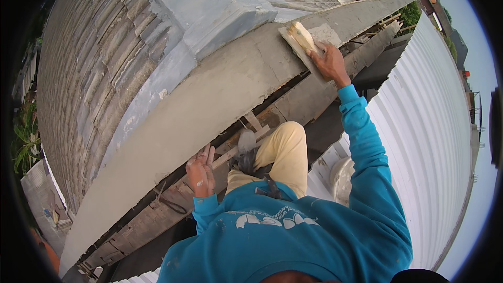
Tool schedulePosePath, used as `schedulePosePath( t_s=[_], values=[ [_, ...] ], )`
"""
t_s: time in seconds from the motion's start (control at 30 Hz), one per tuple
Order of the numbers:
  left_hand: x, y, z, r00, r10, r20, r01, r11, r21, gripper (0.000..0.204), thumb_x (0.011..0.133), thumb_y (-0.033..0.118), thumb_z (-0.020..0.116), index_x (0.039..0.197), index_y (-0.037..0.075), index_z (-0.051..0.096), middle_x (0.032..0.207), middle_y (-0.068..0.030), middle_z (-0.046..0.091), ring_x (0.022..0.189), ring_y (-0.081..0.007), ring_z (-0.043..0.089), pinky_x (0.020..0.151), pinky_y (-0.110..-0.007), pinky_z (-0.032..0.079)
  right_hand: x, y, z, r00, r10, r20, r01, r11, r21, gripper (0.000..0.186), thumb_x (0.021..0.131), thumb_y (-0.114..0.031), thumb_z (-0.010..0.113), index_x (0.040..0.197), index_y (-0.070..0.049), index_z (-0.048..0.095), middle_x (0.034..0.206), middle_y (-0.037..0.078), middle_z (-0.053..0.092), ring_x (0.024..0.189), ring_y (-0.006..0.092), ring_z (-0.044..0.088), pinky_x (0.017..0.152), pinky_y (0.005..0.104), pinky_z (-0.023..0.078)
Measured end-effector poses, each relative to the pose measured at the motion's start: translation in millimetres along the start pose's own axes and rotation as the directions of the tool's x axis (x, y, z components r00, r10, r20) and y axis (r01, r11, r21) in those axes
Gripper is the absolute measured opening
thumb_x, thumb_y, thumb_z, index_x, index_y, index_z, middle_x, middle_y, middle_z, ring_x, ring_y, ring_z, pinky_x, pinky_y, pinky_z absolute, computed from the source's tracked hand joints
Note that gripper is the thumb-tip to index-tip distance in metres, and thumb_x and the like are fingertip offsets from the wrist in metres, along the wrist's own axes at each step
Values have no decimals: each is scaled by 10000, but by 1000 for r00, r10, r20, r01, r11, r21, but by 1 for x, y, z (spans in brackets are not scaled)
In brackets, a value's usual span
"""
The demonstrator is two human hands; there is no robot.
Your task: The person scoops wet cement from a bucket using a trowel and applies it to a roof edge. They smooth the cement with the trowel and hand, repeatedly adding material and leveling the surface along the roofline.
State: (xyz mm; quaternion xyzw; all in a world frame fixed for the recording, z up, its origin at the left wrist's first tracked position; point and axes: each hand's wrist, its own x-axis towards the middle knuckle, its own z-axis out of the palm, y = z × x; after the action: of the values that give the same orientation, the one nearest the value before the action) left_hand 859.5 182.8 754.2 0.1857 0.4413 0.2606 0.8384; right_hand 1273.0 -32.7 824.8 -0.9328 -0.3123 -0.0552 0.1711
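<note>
My right hand (331, 63) grips a plastering float (300, 35) with a pale, worn handle. The float's flat plate lies against a long grey cement ledge (209, 102), next to a patch of lighter, rougher mortar (326, 33). Lower down and to the left, my left hand (201, 172) rests at the ledge's near edge. Its fingers are stretched out and dusted with cement, and no object shows in it. A fine crack runs across the ledge, left of the float.
Weathered roof tiles (99, 68) and a grey-coated ridge (209, 13) rise beyond the ledge. Timber boards (173, 199) and dark gaps run below its near edge. Corrugated metal roofing (424, 126) slopes away at right. A whitish round container (343, 178) sits beside my right arm.
</note>
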Motion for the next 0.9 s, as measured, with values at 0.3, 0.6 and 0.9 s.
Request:
schedulePosePath(
  t_s=[0.3,0.6,0.9],
  values=[
    [-1,2,-1,998,-3,70,-4,995,103,550,830,-112,440,1370,-137,335,1374,-252,451,1305,-412,453,1099,-501,421,-46,-100,39,991,-42,-126,31,996,-87,502,802,-324,712,1204,-30,649,1126,310,586,1023,418,603,853,445,498],
    [21,-7,-27,997,-41,61,35,995,96,500,808,-87,452,1301,-144,396,1130,-193,576,1285,-413,480,1094,-517,423,-85,-153,35,973,-229,-3,224,949,222,551,815,-277,708,1312,-73,585,1066,192,612,995,357,580,839,441,497],
    [12,1,-17,998,-28,52,20,991,136,90,789,-99,456,837,-72,527,1004,-190,598,1258,-442,496,1095,-550,412,-49,-40,15,963,-154,-221,122,981,-150,575,836,-214,683,1375,-100,518,1097,141,582,1033,340,520,880,457,441]
  ],
)
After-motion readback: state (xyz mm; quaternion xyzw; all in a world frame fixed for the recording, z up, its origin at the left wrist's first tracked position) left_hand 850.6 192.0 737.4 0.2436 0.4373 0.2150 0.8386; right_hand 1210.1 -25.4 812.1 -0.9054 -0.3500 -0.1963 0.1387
